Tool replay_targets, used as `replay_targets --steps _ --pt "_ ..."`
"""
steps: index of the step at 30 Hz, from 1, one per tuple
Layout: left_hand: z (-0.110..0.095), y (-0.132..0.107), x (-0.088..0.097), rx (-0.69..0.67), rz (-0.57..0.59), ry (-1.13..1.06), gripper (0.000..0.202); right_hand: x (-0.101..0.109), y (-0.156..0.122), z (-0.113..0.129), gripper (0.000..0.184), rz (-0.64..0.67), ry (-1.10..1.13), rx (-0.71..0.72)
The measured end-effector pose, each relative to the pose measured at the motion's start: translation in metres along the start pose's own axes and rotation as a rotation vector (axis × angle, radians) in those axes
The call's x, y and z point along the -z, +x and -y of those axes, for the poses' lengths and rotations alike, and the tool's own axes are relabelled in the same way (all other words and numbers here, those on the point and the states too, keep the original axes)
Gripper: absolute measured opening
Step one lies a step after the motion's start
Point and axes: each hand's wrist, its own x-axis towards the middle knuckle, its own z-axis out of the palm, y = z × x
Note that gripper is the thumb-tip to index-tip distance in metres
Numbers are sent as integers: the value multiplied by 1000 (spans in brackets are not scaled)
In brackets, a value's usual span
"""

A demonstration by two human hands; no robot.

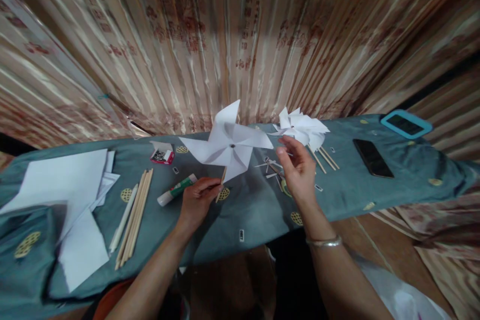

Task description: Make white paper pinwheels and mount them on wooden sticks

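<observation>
My left hand (197, 199) is closed round the wooden stick of a white paper pinwheel (227, 142), holding it upright above the teal-covered table (243, 210). My right hand (296, 167) is raised just right of the pinwheel's blades, fingers curled loosely, thumb and fingertips near each other; I cannot make out anything in them. Behind that hand lies a heap of finished white pinwheels (302, 127) with their sticks pointing toward me.
White paper sheets (67, 190) lie at the left. Several wooden sticks (135, 215) and a glue stick (176, 190) are beside them. A small box of pins (162, 155), a black phone (373, 157) and a blue-framed device (405, 124) also lie on the table. A curtain hangs behind.
</observation>
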Motion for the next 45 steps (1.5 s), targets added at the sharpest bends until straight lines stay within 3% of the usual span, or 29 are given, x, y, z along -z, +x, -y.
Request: replay_targets --steps 5,11,20,30,45 --pt "2 0 -1 2 18 2 12 -6 1 4 30 63 52 24" --pt "3 1 -2 15 -7 -13 15 -10 -4 4 19 44 99 -96" --pt "0 1 -1 36 -3 0 20 -19 -18 9 16 127 127 -170" --pt "-3 2 1 -11 -3 1 13 -30 -33 8 14 237 134 -153" --pt "-4 2 0 14 -27 -6 16 -46 -53 19 24 441 188 -235"
